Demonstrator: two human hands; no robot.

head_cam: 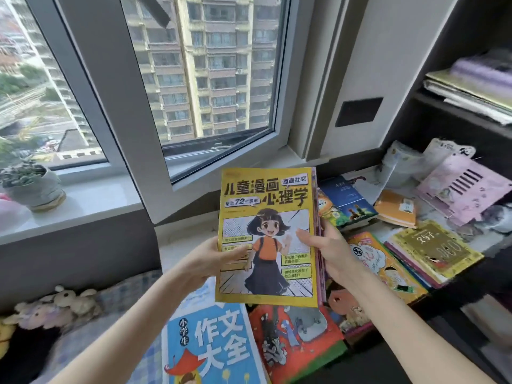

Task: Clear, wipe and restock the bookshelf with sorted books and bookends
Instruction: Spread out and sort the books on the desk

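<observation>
Both arms come in from the bottom, elbows slightly bent. The left grip (213, 254) pinches the left edge of the yellow book (266, 217), thumb laid across the cover. The right grip (329, 250) curls round the right edge, thumb on front, fingers behind. Looks like a few more books sit behind it, can't tell how many. The book's held up above the surface (177, 245), cover facing the camera, long axis vertical, title at the top.

We see both hands, left hand (206, 257) and right hand (329, 252), gripping a yellow comic book (266, 234) upright at frame centre.
</observation>
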